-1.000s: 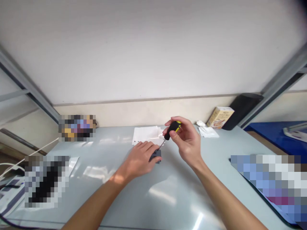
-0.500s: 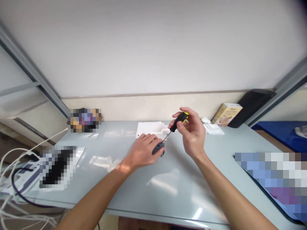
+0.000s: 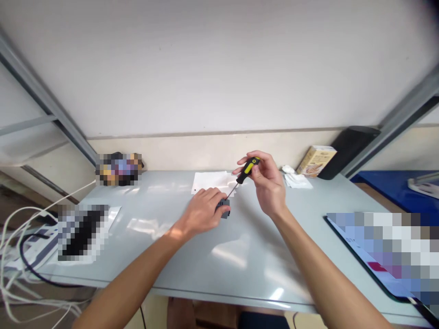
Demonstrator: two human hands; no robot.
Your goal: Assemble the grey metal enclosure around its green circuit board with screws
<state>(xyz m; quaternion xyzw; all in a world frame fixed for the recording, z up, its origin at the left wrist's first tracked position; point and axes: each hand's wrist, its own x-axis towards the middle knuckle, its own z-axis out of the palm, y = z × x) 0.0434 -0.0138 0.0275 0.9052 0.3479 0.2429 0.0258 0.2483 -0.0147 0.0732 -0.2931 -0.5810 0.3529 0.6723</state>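
The left hand (image 3: pixel 200 212) curls its fingers (image 3: pixel 211 195) over the block (image 3: pixel 226 202) on the desk (image 3: pixel 164 269), probably to stop it twisting; the right hand (image 3: pixel 269 187) lightly grips the screwdriver (image 3: pixel 248 170), slanted so its tip reaches the block's upper edge.

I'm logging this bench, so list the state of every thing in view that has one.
Left hand: closed on the small grey part
Right hand: gripping the screwdriver by its handle
Screwdriver: tilted, shaft pointing down at the part
Small grey part: held, partly hidden by fingers
White paper: lying flat
Carton: standing
White tissue: crumpled
White cables: looped loosely
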